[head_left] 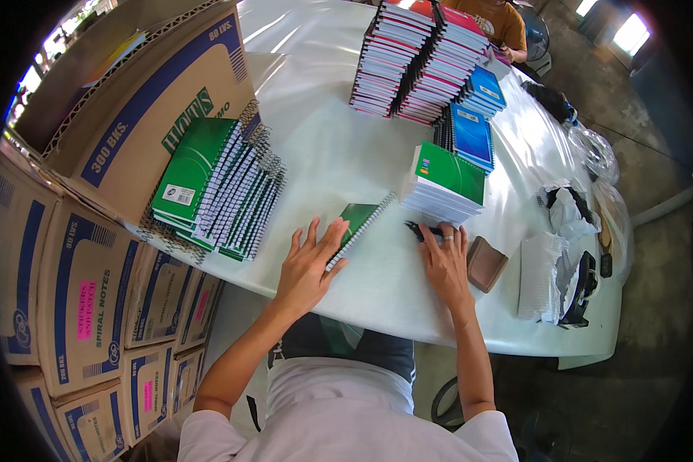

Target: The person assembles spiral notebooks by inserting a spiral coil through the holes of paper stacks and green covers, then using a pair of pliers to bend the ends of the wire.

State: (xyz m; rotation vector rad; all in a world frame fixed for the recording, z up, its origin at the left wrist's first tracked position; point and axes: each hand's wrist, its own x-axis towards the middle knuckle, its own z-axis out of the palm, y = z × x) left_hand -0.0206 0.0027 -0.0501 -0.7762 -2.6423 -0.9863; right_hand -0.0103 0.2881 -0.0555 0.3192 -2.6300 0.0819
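Observation:
A small green spiral notebook (pixel 356 219) lies on the white-covered table in front of me, its wire coil along the right side and a loose coil end sticking out past the top. My left hand (pixel 313 262) rests over its left part with the fingers stretched out. To the right, my right hand (pixel 445 266) has its fingers over a small black tool (pixel 414 228) that looks like cutting pliers. Only the jaws and a bit of handle show; the rest is under the fingers. A brown block (pixel 486 264) sits beside that hand.
Green notebooks with protruding coils (pixel 200 185) are piled at left against a large carton (pixel 158 100). A stack of green-covered books (pixel 448 173), blue notebooks (pixel 471 132) and tall red-covered stacks (pixel 396 58) stand ahead. A tape dispenser (pixel 581 292) is at right. Another person (pixel 500 23) sits beyond.

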